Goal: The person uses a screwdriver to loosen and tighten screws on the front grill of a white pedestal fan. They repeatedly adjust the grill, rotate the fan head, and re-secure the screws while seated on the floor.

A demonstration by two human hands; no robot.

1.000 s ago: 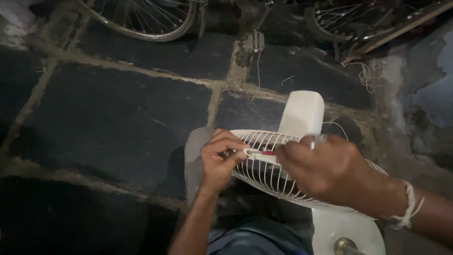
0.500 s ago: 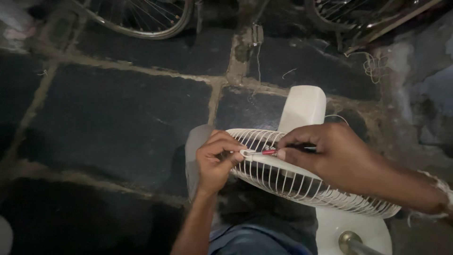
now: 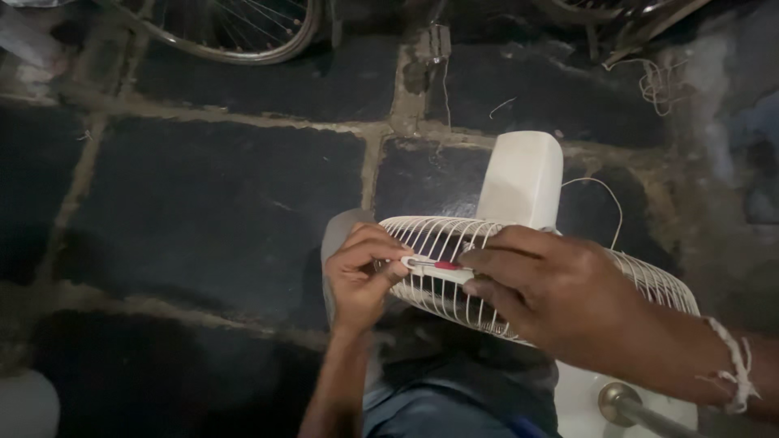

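Dark stone floor (image 3: 203, 211), left hand (image 3: 361, 276) pinching white fan guard (image 3: 649, 284), right hand (image 3: 560, 296) grip clamped on red-handled screwdriver (image 3: 438, 266).

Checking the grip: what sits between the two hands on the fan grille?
In the head view, a small red-and-white tool bridges left hand and right hand, lying on the white fan grille.

Both hands' fingers (image 3: 381, 272) grip a screwdriver (image 3: 438, 266) against a white fan grille (image 3: 649, 284).
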